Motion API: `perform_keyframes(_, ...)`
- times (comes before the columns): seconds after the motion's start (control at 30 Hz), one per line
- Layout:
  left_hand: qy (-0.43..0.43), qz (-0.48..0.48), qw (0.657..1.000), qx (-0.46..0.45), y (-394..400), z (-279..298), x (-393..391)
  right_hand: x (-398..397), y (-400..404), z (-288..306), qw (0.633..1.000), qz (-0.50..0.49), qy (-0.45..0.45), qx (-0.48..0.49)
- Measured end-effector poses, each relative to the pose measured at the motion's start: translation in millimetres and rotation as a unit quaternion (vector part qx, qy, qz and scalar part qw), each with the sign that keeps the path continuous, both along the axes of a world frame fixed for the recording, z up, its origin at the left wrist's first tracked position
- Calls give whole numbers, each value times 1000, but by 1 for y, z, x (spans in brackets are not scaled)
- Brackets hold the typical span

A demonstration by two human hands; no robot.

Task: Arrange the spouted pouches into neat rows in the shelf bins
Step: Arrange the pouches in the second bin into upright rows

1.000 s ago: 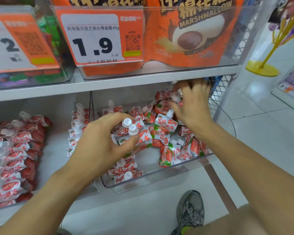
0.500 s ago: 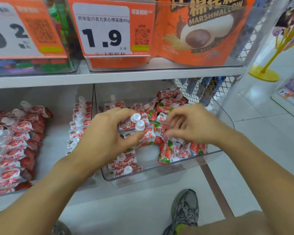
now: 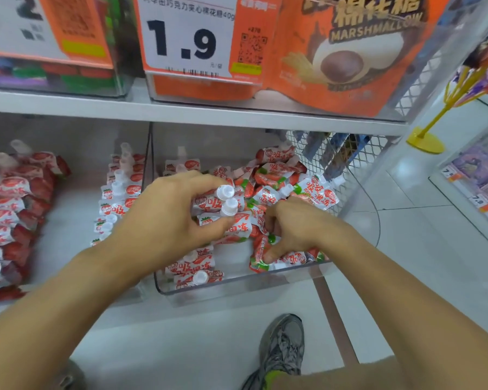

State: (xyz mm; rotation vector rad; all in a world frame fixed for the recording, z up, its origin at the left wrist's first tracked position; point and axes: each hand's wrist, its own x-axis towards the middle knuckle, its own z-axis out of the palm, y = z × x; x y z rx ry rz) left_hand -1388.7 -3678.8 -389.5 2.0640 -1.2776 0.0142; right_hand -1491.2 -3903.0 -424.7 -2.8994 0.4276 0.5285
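1. Spouted pouches, small red-and-white foil sachets with white screw caps (image 3: 268, 192), lie in a jumble across the right and rear of the clear plastic shelf bin (image 3: 237, 288) on the lower shelf; a short row of them runs along its left side.
2. Your left hand (image 3: 164, 223) grips a small stack of pouches (image 3: 217, 205), fingers curled over the top and thumb clamped beneath, with two caps poking out side by side. Keep those caps level and facing the same way, so the stack goes down as one unit.
3. Your right hand (image 3: 290, 232) is down in the loose pile, fingers curled into the pouches and thumb pressed on one at the front wall. Whether a single pouch is truly pinched cannot be told. Take one at a time by the body, not the cap, since the foil looks slippery.
4. Turn each picked pouch cap-up and print forward before adding it to the left-hand stack; fixing it afterwards would likely disturb the rest.
5. Set the stack against the two flat pouches at the front left corner (image 3: 195, 273), extending that row backward.
6. The neighbouring clear bin on the left (image 3: 119, 198) shows the overlapped line to copy.
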Motion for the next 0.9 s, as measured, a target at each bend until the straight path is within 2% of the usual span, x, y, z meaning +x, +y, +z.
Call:
perform_keyframes(0.23, 11, 0, 1000, -1, 0, 1, 0, -12, -11, 8, 993, 20, -3, 116)
perform_keyframes(0.4, -3, 15, 1000, 1, -3, 2, -2, -21, -8, 11, 991, 65, -43, 107)
perform_keyframes(0.53, -2, 36, 999, -12, -6, 5, -3, -28, -8, 18, 966, 11, -69, 249)
perform_keyframes(0.73, 20, 52, 998, -12, -17, 8, -5, -35, -2, 33, 957, 23, 17, 289)
perform_keyframes(0.87, 14, 49, 999, 15, -21, 7, -7, -38, -5, 35, 967, 46, 38, 248)
perform_keyframes(0.9, 12, 48, 999, 17, -22, 6, -7, -39, -3, 34, 963, 43, 44, 264)
